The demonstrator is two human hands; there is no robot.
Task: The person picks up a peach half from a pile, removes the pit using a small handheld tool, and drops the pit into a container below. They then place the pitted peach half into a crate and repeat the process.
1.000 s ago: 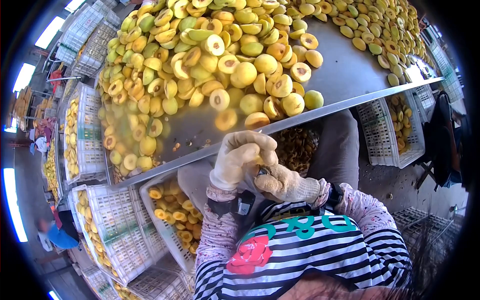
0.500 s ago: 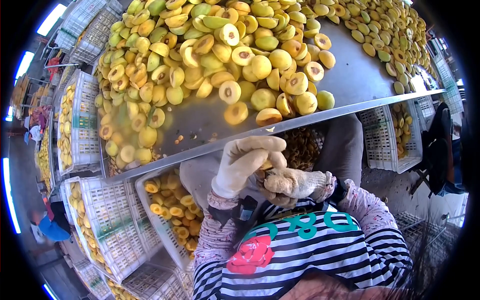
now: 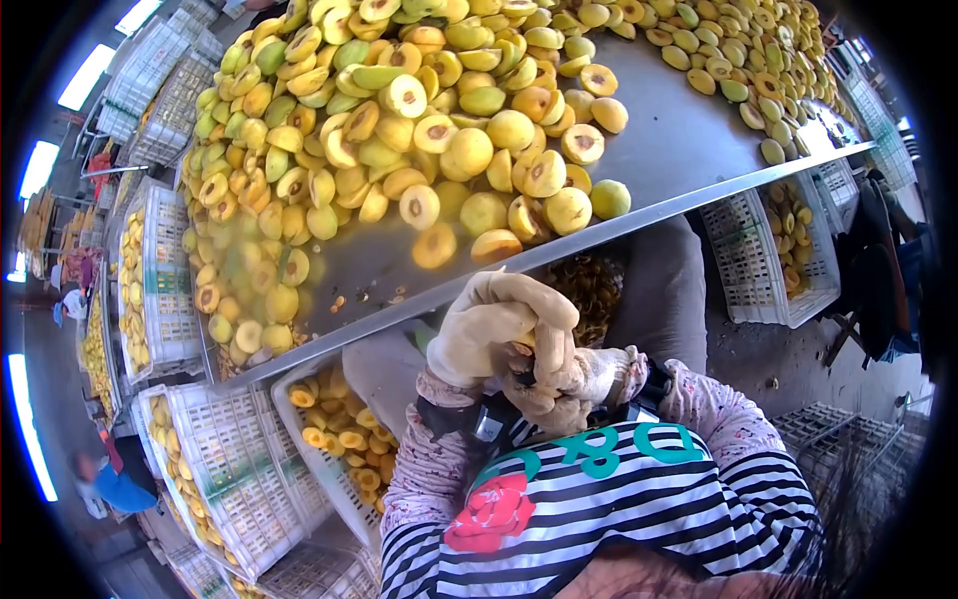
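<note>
My left hand (image 3: 489, 324), in a pale glove, curls its fingers around a small orange-brown fruit piece (image 3: 522, 349), mostly hidden between the hands. My right hand (image 3: 564, 384), in a stained, fuzzy glove, is closed and pressed against the left one; what it grips is hidden. Both are in front of my chest, just below the metal table's edge (image 3: 539, 256). Beyond them lies a large heap of halved yellow-green fruit (image 3: 469, 150), several halves showing brown centres. A container of dark scraps (image 3: 589, 290) shows below the edge, between my knees.
A crate of fruit halves (image 3: 344, 429) stands left of my legs, with more white crates (image 3: 239, 464) beyond it. Another crate (image 3: 773, 250) is at the right. A second fruit pile (image 3: 758, 60) covers the table's far right. A person in blue (image 3: 125, 489) is far left.
The view has shifted, moving the table and heap leftward in the picture. My left fingers now wrap further over my right hand, and the fruit piece shows darker between them.
</note>
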